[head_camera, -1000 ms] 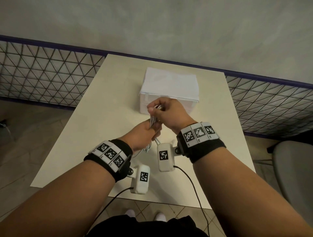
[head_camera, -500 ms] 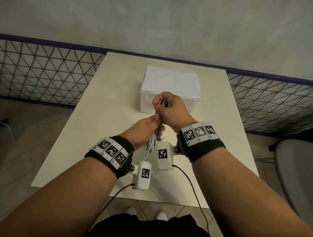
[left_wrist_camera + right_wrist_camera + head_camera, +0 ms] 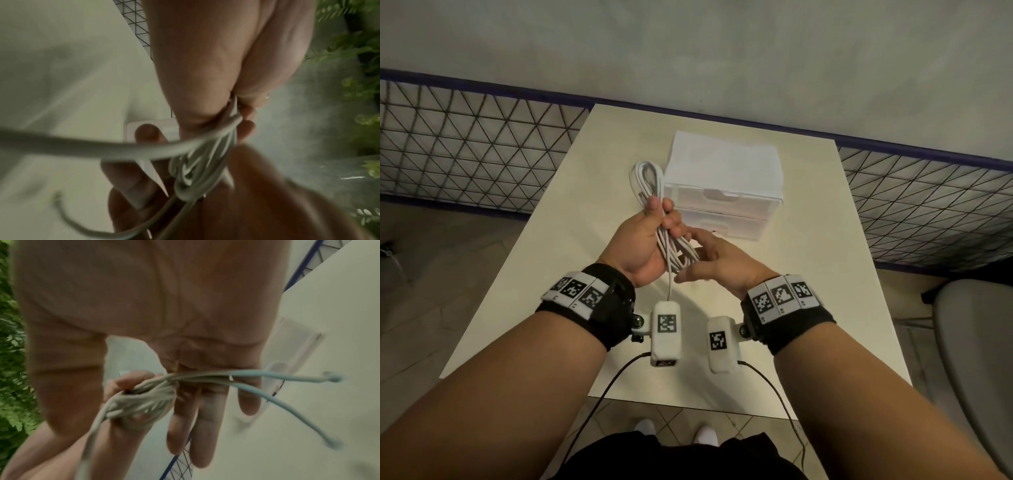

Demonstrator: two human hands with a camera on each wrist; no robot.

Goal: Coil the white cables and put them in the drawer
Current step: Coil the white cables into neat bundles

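Note:
The white cable (image 3: 650, 185) is gathered into a long coiled bundle. My left hand (image 3: 654, 226) grips it round the middle, palm turned up, with one loop sticking up to the left of the drawer unit (image 3: 726, 195). Just beside it my right hand (image 3: 705, 253) is open, its straight fingers (image 3: 207, 423) against the lower loops. In the right wrist view the bundle (image 3: 144, 399) sits in the left hand's fingers and two loose cable ends (image 3: 333, 378) stick out. The left wrist view shows the bundle (image 3: 205, 155) blurred. Both drawers look closed.
The cream table (image 3: 544, 281) stands against a grey wall, with the drawer unit near its far edge. A black mesh fence (image 3: 465, 154) runs behind both sides. A grey chair (image 3: 976, 349) stands at the right. Black wrist-camera leads hang over the table's near edge.
My right hand has let go of the cable and opened. My left hand has turned palm up and lifted the bundle forward, beside the drawer unit.

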